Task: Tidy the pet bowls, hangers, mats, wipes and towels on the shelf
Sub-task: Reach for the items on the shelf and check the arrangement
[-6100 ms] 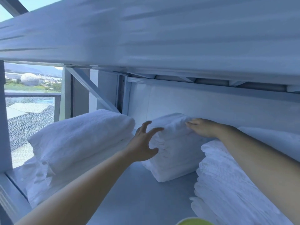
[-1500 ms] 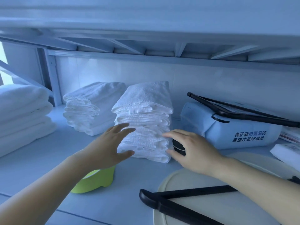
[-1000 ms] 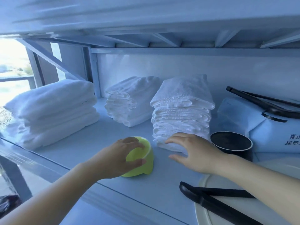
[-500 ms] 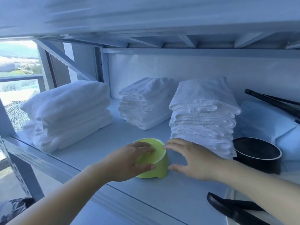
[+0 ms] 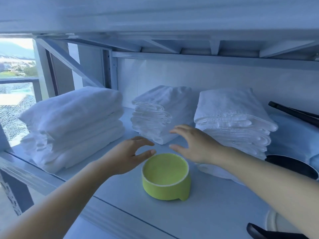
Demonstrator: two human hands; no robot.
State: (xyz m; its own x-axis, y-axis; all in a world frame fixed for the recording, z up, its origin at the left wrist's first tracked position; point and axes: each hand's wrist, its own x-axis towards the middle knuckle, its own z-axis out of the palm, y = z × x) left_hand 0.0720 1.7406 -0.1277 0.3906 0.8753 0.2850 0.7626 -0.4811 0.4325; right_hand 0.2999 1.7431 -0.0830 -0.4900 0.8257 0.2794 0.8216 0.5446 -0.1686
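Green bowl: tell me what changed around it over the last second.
The left hand let go its grip on the green bowl and lifted off; the right hand drew away too. Both now hover open just behind the bowl, which stands on the shelf. The three white towel stacks stayed put.

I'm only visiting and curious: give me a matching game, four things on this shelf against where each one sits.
Things:
1. green bowl
2. black bowl
3. thick towel stack
4. black hanger

Places:
A. far left, by the window
B. back right, on top of a pale blue pack
C. front middle of the shelf
D. right edge, beside the tall towel stack

Pairs: 1-C, 2-D, 3-A, 4-B.
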